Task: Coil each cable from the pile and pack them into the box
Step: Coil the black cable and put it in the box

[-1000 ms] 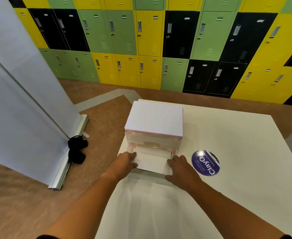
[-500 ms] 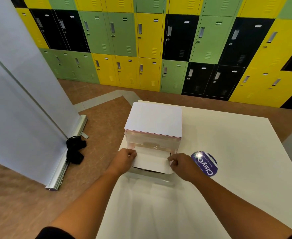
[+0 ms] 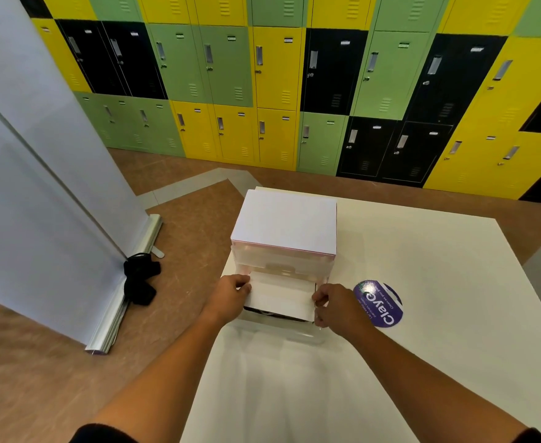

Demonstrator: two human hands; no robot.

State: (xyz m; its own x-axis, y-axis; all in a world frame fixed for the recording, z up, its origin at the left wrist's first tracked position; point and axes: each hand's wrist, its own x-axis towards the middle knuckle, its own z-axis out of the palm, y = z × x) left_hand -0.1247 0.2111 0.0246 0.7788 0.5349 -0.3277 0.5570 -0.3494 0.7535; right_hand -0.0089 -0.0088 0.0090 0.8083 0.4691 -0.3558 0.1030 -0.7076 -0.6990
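A white box (image 3: pixel 280 298) sits in a pulled-out clear drawer (image 3: pixel 294 335) of a small plastic drawer unit (image 3: pixel 283 225) on the white table (image 3: pixel 422 314). The box's lid flap is lifted at the front, and dark cables (image 3: pixel 262 312) show in the gap under it. My left hand (image 3: pixel 231 297) pinches the flap's left edge. My right hand (image 3: pixel 334 303) pinches its right edge. No loose cable pile is in view.
A round purple sticker (image 3: pixel 378 302) lies on the table right of the drawer. A white roll-up banner (image 3: pixel 39 193) stands on the floor at left, with a black bundle (image 3: pixel 140 278) at its base. Coloured lockers (image 3: pixel 278 75) line the far wall.
Both hands have shifted from lying flat on the flap to pinching its side edges. The flap's front has risen, showing dark cables underneath.
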